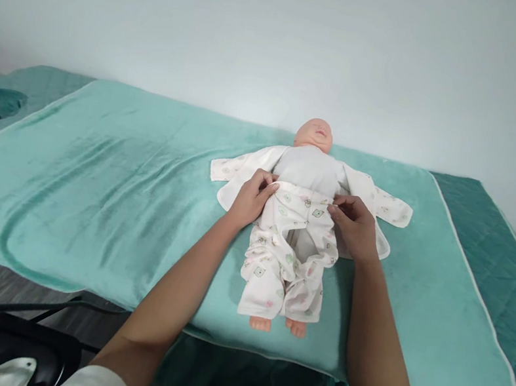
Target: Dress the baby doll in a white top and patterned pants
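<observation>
A baby doll [315, 135] lies on its back on a green covered bed, head toward the wall. White printed trousers [271, 255] cover its legs, and its bare feet [259, 323] stick out of the cuffs. My left hand [254, 198] pinches the waistband at the doll's hip on the left. On the other side my right hand [353, 222] pinches the same waistband between thumb and fingers. The doll's white jacket [363, 188] is spread out beneath it with both sleeves stretched sideways. A pale layer [309, 169] covers the doll's torso.
The light green sheet [91, 177] is wrinkled on the left, over a darker green quilted cover [502, 249]. A white wall [217, 26] stands right behind the bed. A black chair [1, 344] with a pale cloth [7, 372] is at the lower left.
</observation>
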{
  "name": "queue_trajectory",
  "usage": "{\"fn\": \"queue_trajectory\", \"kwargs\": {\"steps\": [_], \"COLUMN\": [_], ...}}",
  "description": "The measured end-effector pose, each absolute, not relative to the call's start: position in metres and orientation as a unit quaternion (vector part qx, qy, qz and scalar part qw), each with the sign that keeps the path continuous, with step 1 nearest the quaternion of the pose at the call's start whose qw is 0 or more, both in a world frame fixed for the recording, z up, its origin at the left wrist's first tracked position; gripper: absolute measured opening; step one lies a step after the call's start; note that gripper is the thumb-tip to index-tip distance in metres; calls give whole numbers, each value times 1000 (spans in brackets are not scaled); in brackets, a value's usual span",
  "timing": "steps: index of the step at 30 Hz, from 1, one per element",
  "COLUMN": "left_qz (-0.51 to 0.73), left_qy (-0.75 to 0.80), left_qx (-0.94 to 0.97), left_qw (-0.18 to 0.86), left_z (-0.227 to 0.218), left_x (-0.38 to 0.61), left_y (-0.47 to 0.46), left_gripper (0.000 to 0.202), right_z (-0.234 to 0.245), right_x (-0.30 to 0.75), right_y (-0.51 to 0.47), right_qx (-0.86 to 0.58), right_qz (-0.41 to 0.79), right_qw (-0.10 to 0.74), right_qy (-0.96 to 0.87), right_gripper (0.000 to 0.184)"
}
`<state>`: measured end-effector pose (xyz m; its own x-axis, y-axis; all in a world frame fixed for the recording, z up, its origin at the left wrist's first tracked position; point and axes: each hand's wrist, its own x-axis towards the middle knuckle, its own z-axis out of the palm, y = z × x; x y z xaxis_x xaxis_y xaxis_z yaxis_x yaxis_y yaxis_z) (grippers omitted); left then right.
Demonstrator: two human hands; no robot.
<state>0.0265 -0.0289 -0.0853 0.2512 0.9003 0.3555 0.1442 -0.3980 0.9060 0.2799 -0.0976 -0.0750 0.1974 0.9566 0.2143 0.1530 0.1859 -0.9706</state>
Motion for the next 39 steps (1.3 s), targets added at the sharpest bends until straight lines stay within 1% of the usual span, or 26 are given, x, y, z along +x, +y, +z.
{"fn": "queue_trajectory", "kwargs": {"steps": [7, 12, 18, 21, 24, 28, 35, 39], "left_qz": [467, 469, 495, 509, 512, 505, 486, 472], "left_qy": [402, 398, 376, 362, 360, 363, 382, 397], "left_qx": [695, 709, 734, 741, 740, 739, 734, 736], "left_qw": [369, 345, 274, 247, 246, 260, 280, 277], "left_z": [-83, -85, -87, -88, -88, -89, -88, -86], "left_x": [27, 27, 29, 30, 29, 29, 28, 28], "left_y": [-31, -32, -32, -31, -31, -30, -31, -30], "left_gripper": [20, 18, 19, 20, 21, 20, 20, 18], "right_z": [-65, -58, -67, -70, -70, -69, -68, -71], "right_x": [284, 287, 288, 288, 289, 291, 293, 293], "right_y": [-97, -95, -96, -97, -97, -96, -95, -91], "right_qx": [-532, -549, -547, -536, -528, -510, -479, -488], "right_qz": [396, 388, 366, 369, 377, 371, 325, 293], "right_qw": [517, 488, 530, 542, 528, 519, 491, 491], "right_qy": [-542, -557, -534, -533, -547, -577, -651, -660], "right_gripper": [30, 33, 38, 35, 29, 28, 22, 24]}}
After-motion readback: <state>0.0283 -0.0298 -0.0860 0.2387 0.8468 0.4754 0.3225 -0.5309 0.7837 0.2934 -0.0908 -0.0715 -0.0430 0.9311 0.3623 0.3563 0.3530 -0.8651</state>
